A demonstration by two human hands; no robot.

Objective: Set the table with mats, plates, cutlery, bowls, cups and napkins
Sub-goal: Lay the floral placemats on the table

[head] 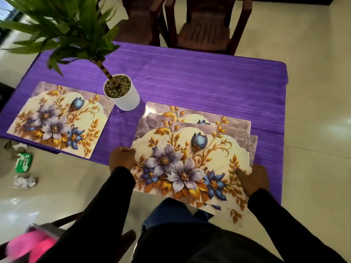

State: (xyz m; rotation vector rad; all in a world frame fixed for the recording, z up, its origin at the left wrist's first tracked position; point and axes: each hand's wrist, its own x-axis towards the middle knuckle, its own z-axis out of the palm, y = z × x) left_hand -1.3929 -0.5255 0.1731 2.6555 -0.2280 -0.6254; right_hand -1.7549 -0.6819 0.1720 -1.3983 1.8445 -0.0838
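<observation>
One floral mat (pixel 60 118) lies flat at the left near edge of the purple-clothed table (pixel 190 78). A stack of several like mats (pixel 190 160) hangs partly over the near edge in front of me, its sheets fanned out of line. My left hand (pixel 121 158) grips the stack's left edge. My right hand (pixel 252 179) holds its lower right corner, thumb on top. Plates, cutlery, bowls, cups and napkins are out of sight.
A white pot with a green plant (pixel 123 93) stands between the two mat places. Two dark chairs (pixel 205 25) sit beyond the far edge. Litter and a green packet (pixel 23 162) lie on the floor at left. Something pink (pixel 30 245) sits at bottom left.
</observation>
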